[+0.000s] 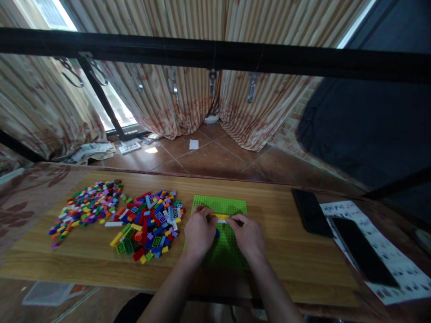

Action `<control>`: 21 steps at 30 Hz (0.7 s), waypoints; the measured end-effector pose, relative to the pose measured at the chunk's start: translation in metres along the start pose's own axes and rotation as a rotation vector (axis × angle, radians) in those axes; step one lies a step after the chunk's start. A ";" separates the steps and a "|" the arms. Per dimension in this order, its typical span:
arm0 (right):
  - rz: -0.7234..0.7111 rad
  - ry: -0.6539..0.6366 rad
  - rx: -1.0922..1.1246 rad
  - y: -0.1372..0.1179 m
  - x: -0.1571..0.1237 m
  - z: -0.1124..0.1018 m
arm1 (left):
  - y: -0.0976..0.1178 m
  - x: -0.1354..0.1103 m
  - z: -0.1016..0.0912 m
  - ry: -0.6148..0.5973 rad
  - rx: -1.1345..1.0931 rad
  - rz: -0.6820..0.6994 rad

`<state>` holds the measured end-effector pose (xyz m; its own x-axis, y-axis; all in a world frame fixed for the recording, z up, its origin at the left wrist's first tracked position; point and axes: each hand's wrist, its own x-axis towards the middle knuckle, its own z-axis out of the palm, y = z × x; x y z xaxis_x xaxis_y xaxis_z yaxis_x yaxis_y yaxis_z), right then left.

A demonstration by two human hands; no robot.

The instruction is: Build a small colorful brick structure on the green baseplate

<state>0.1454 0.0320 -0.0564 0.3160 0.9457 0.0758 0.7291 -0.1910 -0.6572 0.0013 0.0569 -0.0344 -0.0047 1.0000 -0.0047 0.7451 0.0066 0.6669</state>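
A green studded baseplate point(220, 204) lies on the wooden table. Over its middle is a short row of yellow and white toy bricks point(221, 217), pinched at its left end by my left hand point(200, 231) and at its right end by my right hand point(249, 235). Both hands have their fingers closed. Whether the row is pressed onto the studs or held just above them I cannot tell. A small blue brick point(217, 233) shows beside my left hand, partly hidden by it.
Left of the baseplate lies a heap of mixed larger bricks point(148, 224), and beyond it a pile of tiny coloured pieces point(90, 202). Two dark phones, one nearer point(362, 251) and one farther point(311, 211), lie at the right by a printed sheet point(409, 267). A black bar point(215, 54) crosses ahead.
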 end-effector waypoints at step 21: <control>0.010 0.213 0.161 0.003 0.000 -0.018 | -0.019 0.002 -0.013 0.005 -0.237 0.060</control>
<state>0.1583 0.0264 -0.0450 0.4560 0.8640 0.2132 0.6246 -0.1400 -0.7683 -0.0213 0.0590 -0.0377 0.0315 0.9985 0.0438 0.5666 -0.0539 0.8222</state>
